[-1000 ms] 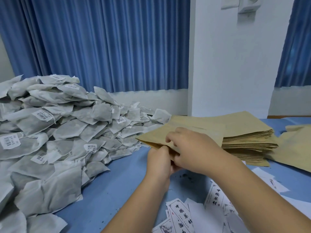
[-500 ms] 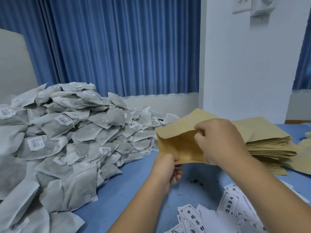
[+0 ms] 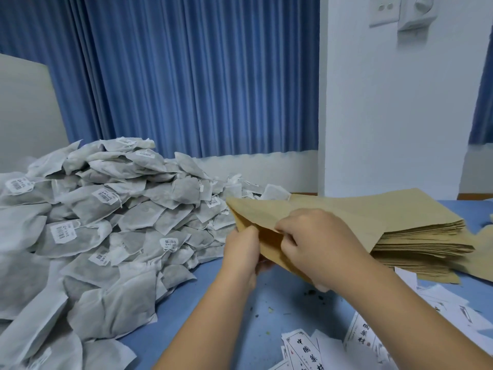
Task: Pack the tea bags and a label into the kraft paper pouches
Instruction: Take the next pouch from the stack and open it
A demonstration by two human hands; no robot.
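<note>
Fingers first: on my left hand [image 3: 241, 253] they are curled and pinching the near lip of one kraft pouch [image 3: 269, 222], while the fingers [image 3: 289, 237] of my right hand [image 3: 320, 244] are pressed together and pinch the opposite lip at the mouth. I read this as the two hands pulling the paper walls apart, so the step in hand is opening the pouch before anything goes in. It is held up off the blue worktop [image 3: 234, 324], with its mouth turned towards me, which would let me see inside and feed it from either side.

Just behind the right hand sits the stack of flat pouches [image 3: 416, 236], near enough that the next one is a short reach. To the left the big heap of tea bags [image 3: 106, 225] slopes down almost to the left hand, so that hand could let go and grab bags without crossing over. Printed labels [image 3: 304, 351] lie scattered on the worktop below my right forearm, again on the side of the hand likely to fetch one. Nothing appears to be inside the pouch yet, though I cannot see its bottom. Some dark crumbs dot the worktop beneath the hands.
</note>
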